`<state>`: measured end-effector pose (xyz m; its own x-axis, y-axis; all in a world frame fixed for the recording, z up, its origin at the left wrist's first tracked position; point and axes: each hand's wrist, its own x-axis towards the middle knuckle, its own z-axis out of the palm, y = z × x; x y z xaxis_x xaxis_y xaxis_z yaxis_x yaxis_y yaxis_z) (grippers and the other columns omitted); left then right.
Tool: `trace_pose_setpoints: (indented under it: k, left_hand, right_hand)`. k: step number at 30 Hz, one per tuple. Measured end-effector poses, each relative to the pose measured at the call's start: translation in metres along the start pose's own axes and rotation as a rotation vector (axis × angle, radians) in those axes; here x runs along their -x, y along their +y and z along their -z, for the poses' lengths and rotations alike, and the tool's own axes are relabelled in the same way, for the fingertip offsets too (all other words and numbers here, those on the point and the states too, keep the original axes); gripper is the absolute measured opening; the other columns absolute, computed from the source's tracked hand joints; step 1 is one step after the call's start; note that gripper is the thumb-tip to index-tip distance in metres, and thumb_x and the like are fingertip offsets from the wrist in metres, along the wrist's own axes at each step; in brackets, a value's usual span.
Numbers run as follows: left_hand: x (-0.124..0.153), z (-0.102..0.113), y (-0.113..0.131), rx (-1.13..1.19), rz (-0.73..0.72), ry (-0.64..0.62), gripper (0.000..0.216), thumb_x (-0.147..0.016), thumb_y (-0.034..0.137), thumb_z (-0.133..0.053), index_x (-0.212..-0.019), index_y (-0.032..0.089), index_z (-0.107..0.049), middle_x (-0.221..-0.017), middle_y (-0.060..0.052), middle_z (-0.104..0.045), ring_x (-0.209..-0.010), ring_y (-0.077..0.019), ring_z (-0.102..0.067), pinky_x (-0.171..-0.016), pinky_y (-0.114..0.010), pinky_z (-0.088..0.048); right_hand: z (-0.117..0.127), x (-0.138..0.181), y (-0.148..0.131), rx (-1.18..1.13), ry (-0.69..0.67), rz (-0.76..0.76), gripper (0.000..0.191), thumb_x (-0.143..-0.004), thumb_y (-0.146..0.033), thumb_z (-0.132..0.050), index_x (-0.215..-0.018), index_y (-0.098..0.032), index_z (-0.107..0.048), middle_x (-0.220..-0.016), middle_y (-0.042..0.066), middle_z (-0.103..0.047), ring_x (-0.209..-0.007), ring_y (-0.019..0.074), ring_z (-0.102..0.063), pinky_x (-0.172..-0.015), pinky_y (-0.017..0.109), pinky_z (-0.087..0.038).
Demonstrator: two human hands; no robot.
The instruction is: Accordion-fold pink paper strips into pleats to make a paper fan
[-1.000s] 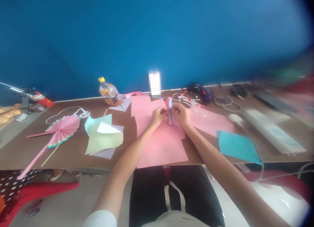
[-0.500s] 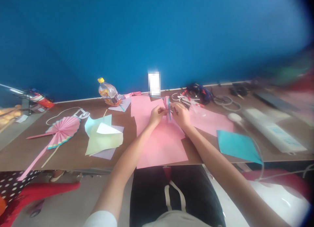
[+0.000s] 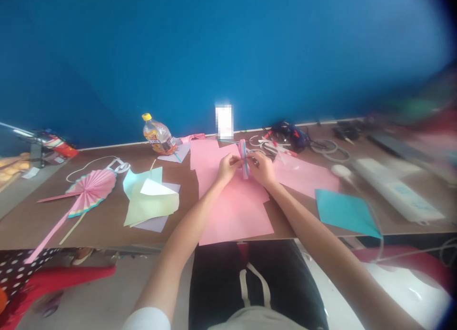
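Note:
A narrow pleated strip of folded paper (image 3: 244, 170), pink with a blue edge, stands nearly upright between my two hands. My left hand (image 3: 229, 167) pinches it from the left with thumb and fingertips. From the other side, my right hand (image 3: 262, 167) grips its middle, fingers closed. Beneath them, large pink paper sheets (image 3: 232, 215) overlap on the brown table (image 3: 103, 232). On the left lies an opened pink paper fan (image 3: 93, 189) with a blue and yellow border and two long strips sticking out.
Green, white and lilac papers (image 3: 152, 208) lie left of the pink sheets. A yellow-capped bottle (image 3: 159, 137) stands behind them. At right are a teal sheet (image 3: 344, 211), a white power strip (image 3: 398, 189) and cables (image 3: 330, 149). A blue wall (image 3: 228, 49) closes the back.
The folded paper now looks narrower and straighter, its pleats pressed together. Both hands have stayed in nearly the same place, with the right fingers shifted slightly.

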<state>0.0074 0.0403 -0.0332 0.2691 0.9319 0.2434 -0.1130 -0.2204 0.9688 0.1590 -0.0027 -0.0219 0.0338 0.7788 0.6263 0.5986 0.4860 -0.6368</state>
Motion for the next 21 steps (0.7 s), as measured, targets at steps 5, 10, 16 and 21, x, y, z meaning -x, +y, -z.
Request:
trace_pose_setpoints:
  k: [5,10,16,21]
  left_hand:
    - [0.0005,-0.0002,-0.0018,-0.024,-0.017,-0.046,0.031,-0.067,0.039,-0.074,-0.078,0.015,-0.058,-0.072,-0.002,-0.065,-0.065,-0.0125,-0.061,-0.067,-0.027,-0.049]
    - [-0.0001,0.0004,-0.0042,-0.026,-0.034,-0.072,0.029,-0.069,0.037,-0.073,-0.080,0.014,-0.060,-0.075,-0.003,-0.065,-0.067,-0.0125,-0.061,-0.067,-0.027,-0.049]
    - [0.0000,0.0004,-0.0063,0.003,-0.004,-0.112,0.029,-0.068,0.035,-0.074,-0.084,0.014,-0.062,-0.079,-0.004,-0.066,-0.074,-0.0152,-0.064,-0.069,-0.028,-0.050]
    - [-0.0011,0.0002,-0.0087,0.022,0.003,-0.126,0.032,-0.067,0.037,-0.074,-0.086,0.013,-0.063,-0.084,-0.006,-0.068,-0.078,-0.0156,-0.064,-0.071,-0.029,-0.050]
  right_hand:
    - [0.0007,-0.0008,0.0007,0.029,0.002,0.012,0.017,-0.088,-0.025,-0.048,-0.090,-0.020,-0.064,-0.088,0.006,-0.064,-0.073,0.0171,-0.058,-0.065,0.028,-0.044]
    - [0.0019,-0.0011,0.0012,0.043,-0.002,0.002,0.018,-0.087,-0.024,-0.048,-0.088,-0.020,-0.065,-0.086,0.006,-0.064,-0.074,0.0179,-0.058,-0.068,0.029,-0.044]
    - [0.0043,-0.0013,-0.0017,0.054,0.031,0.031,0.021,-0.086,-0.023,-0.050,-0.089,-0.022,-0.071,-0.088,0.006,-0.061,-0.079,0.0187,-0.057,-0.071,0.031,-0.045]
    - [0.0053,-0.0019,-0.0027,-0.003,0.033,0.008,0.022,-0.086,-0.024,-0.051,-0.089,-0.023,-0.073,-0.089,0.006,-0.059,-0.080,0.0184,-0.056,-0.071,0.032,-0.047]
